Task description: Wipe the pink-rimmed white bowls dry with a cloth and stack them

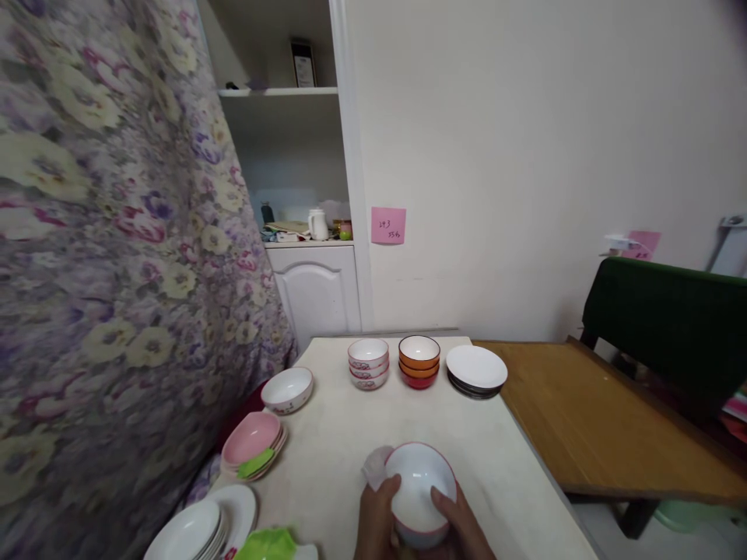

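Note:
At the near side of the table, a white bowl [421, 476] with a red rim is held between my two hands, its inside facing up and toward me. My left hand [378, 509] grips its left side, thumb over the rim. A pale, translucent crumpled thing [377, 465] shows just beyond my left fingers, against the bowl's left side; whether it is wipe or plastic I cannot make out. On the right side my right hand [462, 523] clasps the bowl, its thumb inside the rim. The fingers underneath are hidden.
On the white table [344, 443], patterned bowls [369, 365], orange and red bowls [419, 364] and plates [477, 368] are stacked at the back. Down the left edge are a white bowl [288, 390], pink dishes [250, 439], white plates [184, 537] and a green leaf-shaped dish [267, 546].

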Available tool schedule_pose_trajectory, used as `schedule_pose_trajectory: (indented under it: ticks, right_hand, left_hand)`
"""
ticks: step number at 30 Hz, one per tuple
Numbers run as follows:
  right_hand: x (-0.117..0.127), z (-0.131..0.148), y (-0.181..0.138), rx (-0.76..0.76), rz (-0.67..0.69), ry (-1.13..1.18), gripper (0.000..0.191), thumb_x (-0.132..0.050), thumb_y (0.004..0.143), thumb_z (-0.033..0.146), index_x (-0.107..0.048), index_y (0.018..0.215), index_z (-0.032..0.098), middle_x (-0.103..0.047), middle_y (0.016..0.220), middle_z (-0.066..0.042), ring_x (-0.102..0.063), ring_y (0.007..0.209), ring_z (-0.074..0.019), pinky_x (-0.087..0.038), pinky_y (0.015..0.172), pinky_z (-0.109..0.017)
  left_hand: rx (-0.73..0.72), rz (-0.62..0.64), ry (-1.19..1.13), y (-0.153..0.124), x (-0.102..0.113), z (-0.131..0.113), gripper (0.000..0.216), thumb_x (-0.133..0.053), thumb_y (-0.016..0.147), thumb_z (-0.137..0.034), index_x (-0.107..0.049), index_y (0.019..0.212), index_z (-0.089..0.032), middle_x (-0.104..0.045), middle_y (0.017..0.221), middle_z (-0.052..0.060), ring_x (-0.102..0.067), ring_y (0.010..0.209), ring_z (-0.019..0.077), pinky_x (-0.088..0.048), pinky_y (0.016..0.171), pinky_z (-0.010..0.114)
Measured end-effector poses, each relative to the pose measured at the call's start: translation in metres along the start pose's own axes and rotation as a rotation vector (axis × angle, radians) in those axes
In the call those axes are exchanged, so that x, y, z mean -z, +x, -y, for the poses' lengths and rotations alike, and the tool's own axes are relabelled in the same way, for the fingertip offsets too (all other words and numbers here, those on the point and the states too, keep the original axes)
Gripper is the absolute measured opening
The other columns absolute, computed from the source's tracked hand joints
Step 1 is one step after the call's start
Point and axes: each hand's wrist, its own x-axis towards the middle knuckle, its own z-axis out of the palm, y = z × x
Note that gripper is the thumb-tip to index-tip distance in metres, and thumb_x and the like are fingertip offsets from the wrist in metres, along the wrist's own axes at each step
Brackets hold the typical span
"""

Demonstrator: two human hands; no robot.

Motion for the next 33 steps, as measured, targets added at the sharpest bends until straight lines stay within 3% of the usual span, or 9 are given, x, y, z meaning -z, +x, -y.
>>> schedule_pose_trajectory:
  ticks: [4,7,10,16,20,24,27,29,33]
  right_hand:
    - [0.003,0.008,-0.008,-0.094,0.152,0.077,0.074,-0.066,0.07,0.042,-0.044,0.133,0.011,-0.073,0.101,-0.017,-0.07,0.082,-0.0322,-0.045,0.037,-0.024]
    - [-0.004,0.024,-0.017,-0.128,0.232,0.088,0.066,-0.061,0.077,0.047,-0.049,0.13,0.009,-0.074,0.098,-0.017,-0.07,0.085,-0.0323,-0.05,0.044,-0.028]
    - [-0.008,0.027,-0.014,-0.045,0.183,0.077,0.065,-0.053,0.081,0.059,-0.047,0.131,0.017,-0.069,0.113,-0.014,-0.065,0.099,-0.031,-0.056,0.06,-0.035]
    - [0.006,0.0,0.006,0.083,-0.017,0.044,0.092,-0.074,0.064,0.054,-0.03,0.139,0.025,-0.061,0.125,-0.013,-0.059,0.109,-0.0319,-0.056,0.069,-0.038]
    - [0.008,0.002,-0.002,-0.049,0.092,0.097,0.071,-0.062,0.076,0.049,-0.041,0.136,0.017,-0.069,0.112,-0.014,-0.065,0.101,-0.0327,-0.056,0.071,-0.043]
    - [-0.002,0.019,-0.014,-0.118,0.186,0.062,0.064,-0.057,0.076,0.055,-0.057,0.123,0.01,-0.073,0.1,-0.016,-0.066,0.096,-0.035,-0.056,0.072,-0.044]
    - [-0.006,0.032,-0.019,-0.04,0.121,-0.112,0.065,-0.054,0.077,0.063,-0.058,0.123,0.017,-0.071,0.107,-0.012,-0.064,0.101,-0.0326,-0.056,0.068,-0.039]
    - [-0.005,0.035,-0.017,0.085,-0.022,-0.311,0.066,-0.057,0.073,0.066,-0.058,0.122,0.021,-0.07,0.109,-0.01,-0.063,0.102,-0.0305,-0.055,0.065,-0.035]
    - [0.007,0.022,-0.007,0.258,-0.104,-0.526,0.063,-0.057,0.073,0.068,-0.064,0.11,0.018,-0.072,0.096,-0.01,-0.065,0.087,-0.026,-0.052,0.076,-0.036]
  left_hand:
    - [0.193,0.089,0.067,0.004,0.002,-0.014,0.041,-0.061,0.057,-0.023,-0.059,0.096,-0.013,-0.069,0.064,0.005,-0.066,0.064,0.025,-0.049,0.059,0.032]
    - [0.3,0.107,0.082,0.01,0.003,-0.023,0.033,-0.058,0.055,-0.019,-0.06,0.086,-0.009,-0.066,0.056,0.007,-0.064,0.056,0.0281,-0.05,0.057,0.039]
    - [0.209,0.026,0.058,0.011,0.002,-0.017,0.03,-0.055,0.058,-0.018,-0.055,0.087,-0.014,-0.064,0.056,0.004,-0.066,0.063,0.0257,-0.051,0.061,0.035]
    - [-0.001,-0.033,0.025,-0.001,-0.005,0.002,0.042,-0.055,0.064,-0.018,-0.05,0.106,-0.019,-0.068,0.07,0.0,-0.067,0.079,0.0215,-0.049,0.065,0.027]
    - [0.201,0.028,0.028,0.002,-0.001,-0.007,0.034,-0.056,0.062,-0.019,-0.054,0.095,-0.015,-0.068,0.065,0.003,-0.067,0.074,0.0239,-0.049,0.064,0.03]
    - [0.331,0.055,0.031,0.006,0.004,-0.016,0.037,-0.055,0.057,-0.018,-0.057,0.092,-0.009,-0.067,0.059,0.008,-0.067,0.067,0.0274,-0.05,0.06,0.033]
    - [0.286,0.058,-0.009,0.005,0.007,-0.012,0.037,-0.053,0.061,-0.019,-0.054,0.096,-0.012,-0.068,0.061,0.006,-0.068,0.07,0.0254,-0.05,0.062,0.032]
    - [0.182,0.081,-0.03,0.005,0.01,-0.008,0.036,-0.052,0.064,-0.02,-0.052,0.099,-0.015,-0.069,0.065,0.004,-0.068,0.074,0.0238,-0.05,0.065,0.031]
    - [-0.011,0.034,0.061,0.011,0.019,-0.001,0.05,-0.054,0.062,-0.016,-0.052,0.112,-0.016,-0.071,0.072,0.002,-0.069,0.076,0.0237,-0.052,0.07,0.032]
